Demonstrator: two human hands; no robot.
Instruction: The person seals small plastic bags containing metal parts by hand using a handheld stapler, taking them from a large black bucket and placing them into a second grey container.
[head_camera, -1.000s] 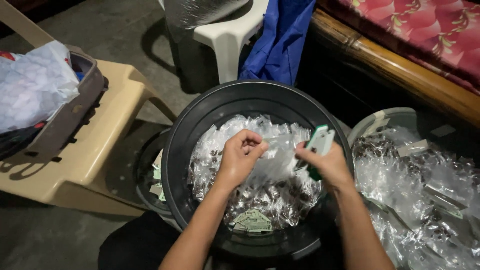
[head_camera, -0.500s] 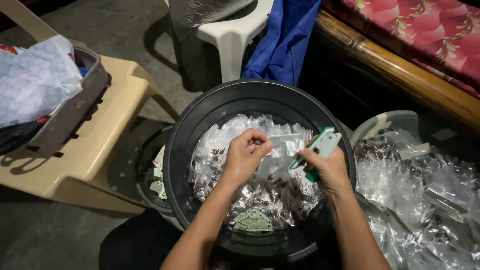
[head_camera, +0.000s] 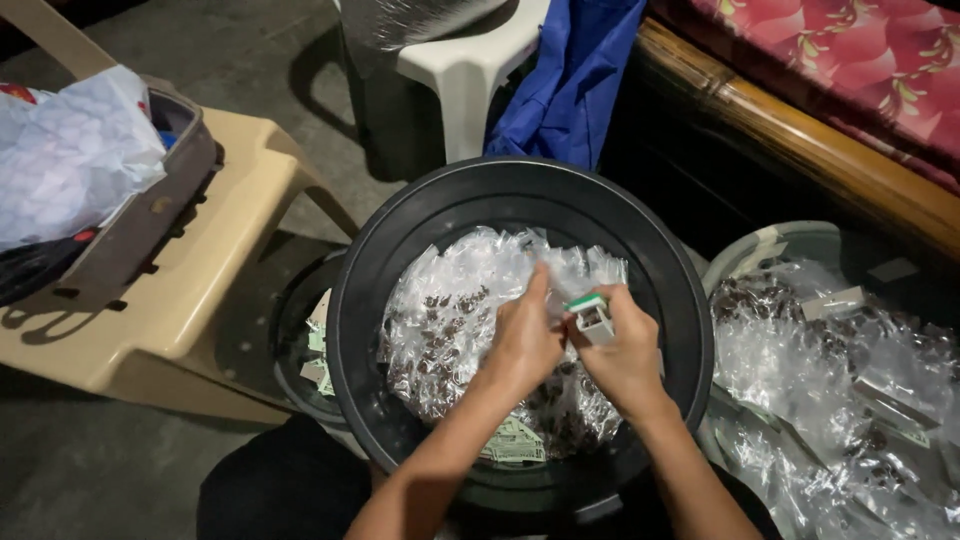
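Observation:
A large black round tub (head_camera: 400, 250) sits in front of me, filled with small clear plastic packets (head_camera: 450, 310) of dark bits. Both my hands are over its middle, close together. My left hand (head_camera: 525, 340) pinches a clear packet (head_camera: 560, 275) at its top, fingers closed on it. Beside it, my right hand (head_camera: 625, 355) grips a small green and white stapler-like tool (head_camera: 592, 315), its end against the same packet.
A second basin (head_camera: 790, 245) at the right holds more clear packets. A beige plastic stool (head_camera: 200, 300) at the left carries a grey basket with a white bag (head_camera: 70, 160). A white plastic chair (head_camera: 470, 60), blue cloth (head_camera: 570, 80) and a wooden bench edge (head_camera: 800, 150) stand beyond.
My right hand has swung the green and white tool in from the right to meet the packet in my left hand. Both hands have moved closer together.

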